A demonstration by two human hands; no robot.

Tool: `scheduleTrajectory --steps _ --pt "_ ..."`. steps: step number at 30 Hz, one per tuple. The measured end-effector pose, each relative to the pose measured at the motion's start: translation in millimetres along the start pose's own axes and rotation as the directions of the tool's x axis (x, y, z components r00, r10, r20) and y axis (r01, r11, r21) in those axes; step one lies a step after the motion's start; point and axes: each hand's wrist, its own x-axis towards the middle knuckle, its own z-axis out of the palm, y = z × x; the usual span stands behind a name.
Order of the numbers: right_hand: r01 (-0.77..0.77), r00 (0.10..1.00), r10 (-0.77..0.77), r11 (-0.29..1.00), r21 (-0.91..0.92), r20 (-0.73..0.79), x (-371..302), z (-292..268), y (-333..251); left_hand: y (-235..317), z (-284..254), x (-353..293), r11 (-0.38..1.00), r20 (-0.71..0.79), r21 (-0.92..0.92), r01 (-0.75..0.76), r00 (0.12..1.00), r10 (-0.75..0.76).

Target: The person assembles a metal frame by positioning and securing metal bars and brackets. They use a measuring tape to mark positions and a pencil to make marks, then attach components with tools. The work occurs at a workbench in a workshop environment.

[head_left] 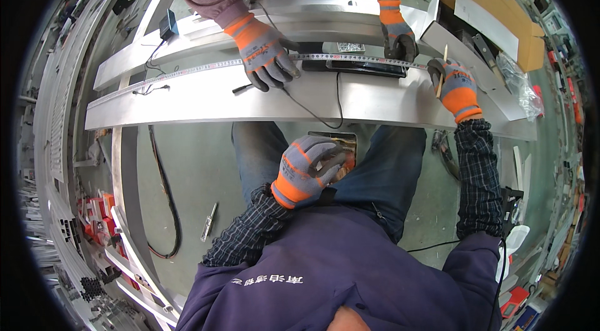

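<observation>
My right hand point(456, 88), in a grey and orange glove, is closed round a thin wooden pencil point(445, 54) at the right end of a silver aluminium profile point(194, 98). A stretched tape measure point(206, 68) runs along the profile, its right end beside my right hand. Over my lap, my left hand point(306, 167) has loosely bent fingers, with a gap between thumb and fingers and nothing seen in it. Opposite me, a co-worker's gloved hand point(265, 56) rests over the tape's middle, and their other hand point(398, 37) is near its right part.
An open cardboard box point(494, 0) stands at the far right beside a clear plastic bag point(522, 90). A black cable point(319, 120) loops over the profile. A small dark device point(167, 24) sits at the far left. A screwdriver-like tool point(209, 222) lies on the floor.
</observation>
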Motion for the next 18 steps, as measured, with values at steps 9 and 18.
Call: scheduleTrajectory --steps 9,18 --pt "0.009 1.000 -0.009 1.000 -0.027 0.011 3.3 5.0 1.1 -10.3 -4.1 -24.1 0.993 -0.059 0.024 0.114 0.992 -0.112" --pt "0.044 0.999 -0.044 0.998 -0.040 0.016 4.0 4.3 2.2 -10.7 -1.5 -29.2 0.997 0.005 0.030 0.067 0.998 -0.067"
